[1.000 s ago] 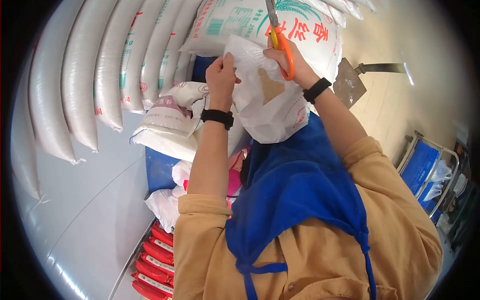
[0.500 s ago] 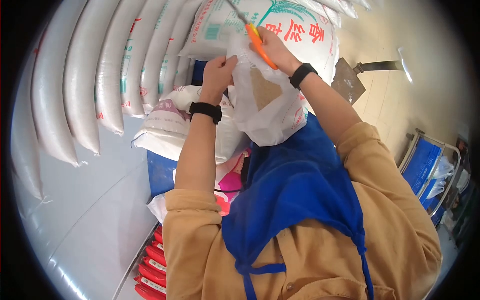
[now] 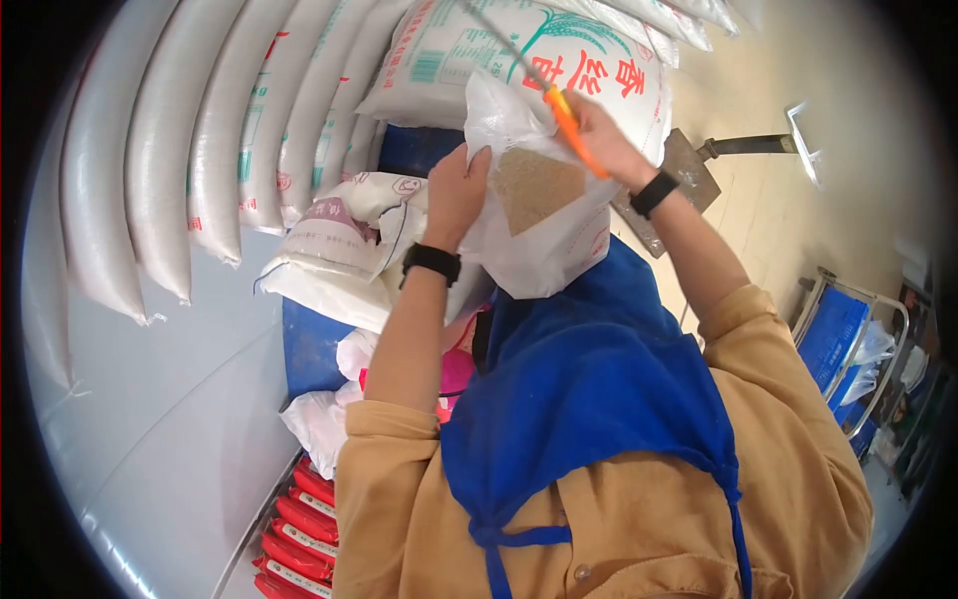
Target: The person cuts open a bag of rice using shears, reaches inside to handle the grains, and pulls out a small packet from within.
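My left hand (image 3: 459, 195) is closed on the left edge of a white plastic sack (image 3: 559, 265) that stands against my apron. Through a cut-like gap in the sack's top shows a flat, tan-brown content (image 3: 539, 190). My right hand (image 3: 604, 140) is wrapped round the orange-and-yellow handle of a tool (image 3: 569, 125) with a long, narrow metal blade, which points up and left over the sack's raised flap. Just left of my left hand lies a white-and-purple printed sack (image 3: 334, 245), its top crumpled.
Full white sacks (image 3: 160, 150) stand in a row at the left. A large printed sack (image 3: 449, 75) lies ahead. To the right are a flat metal plate with a dark handle (image 3: 689, 170) and a cart with blue crates (image 3: 833, 334). Red packets (image 3: 299, 539) are stacked at lower left.
Both hands have moved down and to the right, the right hand with the orange-handled tool. More of the sack's tan-brown content shows, and the flap stands up above it.
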Demonstrator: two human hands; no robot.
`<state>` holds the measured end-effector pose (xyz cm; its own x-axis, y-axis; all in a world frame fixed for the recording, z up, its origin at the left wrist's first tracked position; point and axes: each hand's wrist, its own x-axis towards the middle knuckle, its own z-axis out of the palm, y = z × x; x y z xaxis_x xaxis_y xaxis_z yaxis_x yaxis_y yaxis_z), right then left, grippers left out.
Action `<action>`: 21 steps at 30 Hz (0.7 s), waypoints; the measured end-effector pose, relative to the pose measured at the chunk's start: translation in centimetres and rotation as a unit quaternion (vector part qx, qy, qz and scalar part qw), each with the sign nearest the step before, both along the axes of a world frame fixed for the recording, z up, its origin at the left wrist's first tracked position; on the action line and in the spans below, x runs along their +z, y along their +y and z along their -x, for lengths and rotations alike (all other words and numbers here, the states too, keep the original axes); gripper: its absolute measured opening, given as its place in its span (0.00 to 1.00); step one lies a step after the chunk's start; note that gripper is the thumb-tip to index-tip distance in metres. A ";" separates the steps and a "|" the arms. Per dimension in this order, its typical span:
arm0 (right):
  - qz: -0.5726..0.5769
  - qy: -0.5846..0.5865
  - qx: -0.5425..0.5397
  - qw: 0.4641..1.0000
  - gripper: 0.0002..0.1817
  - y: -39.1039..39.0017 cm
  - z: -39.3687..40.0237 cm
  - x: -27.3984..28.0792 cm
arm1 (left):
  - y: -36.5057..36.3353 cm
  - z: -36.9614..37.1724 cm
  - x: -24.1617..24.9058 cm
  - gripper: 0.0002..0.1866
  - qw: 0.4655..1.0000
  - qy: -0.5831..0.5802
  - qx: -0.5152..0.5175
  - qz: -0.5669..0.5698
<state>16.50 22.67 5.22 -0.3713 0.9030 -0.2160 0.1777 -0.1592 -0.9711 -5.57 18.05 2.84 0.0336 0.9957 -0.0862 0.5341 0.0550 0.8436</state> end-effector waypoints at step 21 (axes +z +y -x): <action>0.010 -0.020 0.083 0.996 0.30 -12.7 -4.8 7.4 | -0.3 0.8 -1.4 0.17 0.976 -0.198 0.019 0.084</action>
<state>21.29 9.98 12.59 -0.5061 0.8250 -0.2513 0.2411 -0.1444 -0.9597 -6.33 17.73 1.42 0.0606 0.9698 -0.2363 0.1630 0.2239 0.9609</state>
